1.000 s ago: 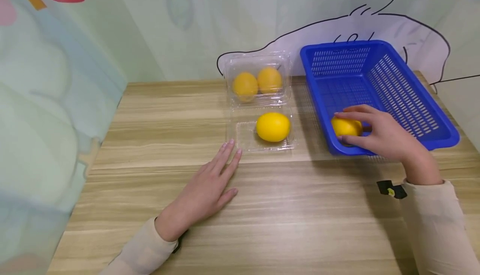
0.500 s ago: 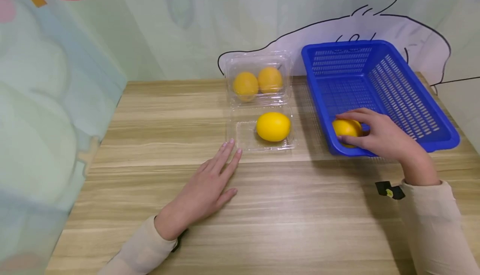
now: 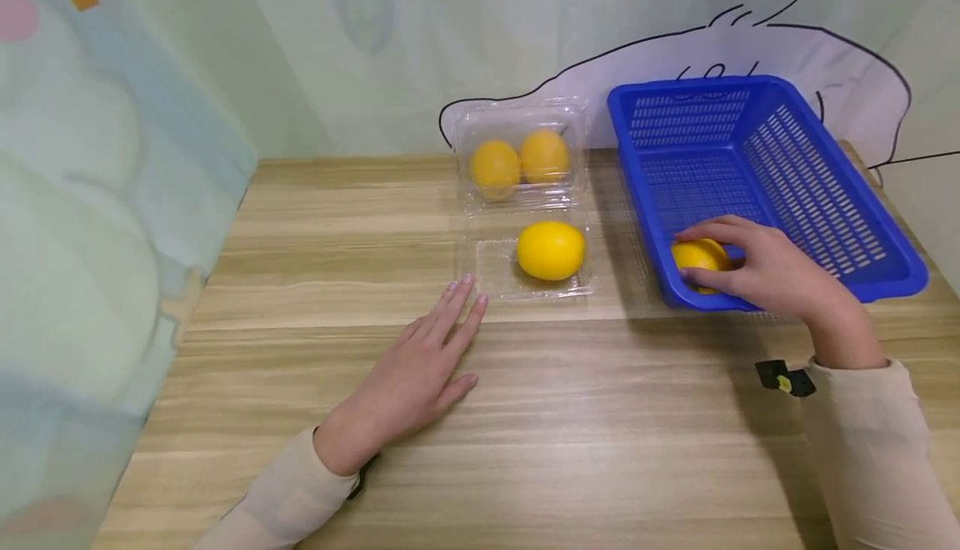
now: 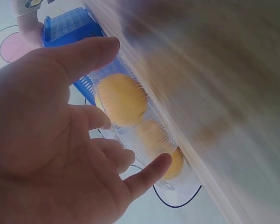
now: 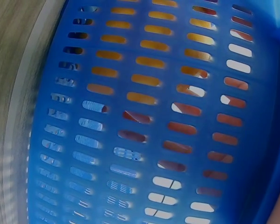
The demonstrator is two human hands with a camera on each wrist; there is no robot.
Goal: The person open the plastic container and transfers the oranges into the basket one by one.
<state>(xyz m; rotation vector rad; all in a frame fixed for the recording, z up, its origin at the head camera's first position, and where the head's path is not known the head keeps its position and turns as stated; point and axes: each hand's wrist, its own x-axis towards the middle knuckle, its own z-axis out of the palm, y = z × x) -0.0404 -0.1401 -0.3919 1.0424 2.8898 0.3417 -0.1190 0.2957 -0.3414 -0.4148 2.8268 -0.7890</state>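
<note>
Inside the near-left corner of a blue plastic basket [image 3: 641, 200], my right hand [image 3: 772, 271] grips a yellow-orange fruit [image 3: 699, 260]. The thumb lies on its near side and the fingers curve over the far side. Through the basket's slots in the right wrist view, parts of the fruit [image 5: 151, 44] show. My left hand [image 3: 408, 379] rests on the table with spread fingers, fingertips beside the near-left corner of a clear plastic clamshell box [image 3: 491, 271]. A bright yellow, lemon-like fruit [image 3: 551, 251] sits in its near half. Two rounder orange-yellow fruits, one at the left [image 3: 495, 169], show through its far half.
The wood-grain table [image 3: 337, 283] runs back to a wall [image 3: 315, 50] covered with cartoon drawings. The basket stands close to that wall, right of the box. Its raised sides surround my right hand's fingers.
The head view has shifted slightly. Both hands stay in nearly the same places, the right one still on the fruit; its thumb sits a little further over the fruit's near side.
</note>
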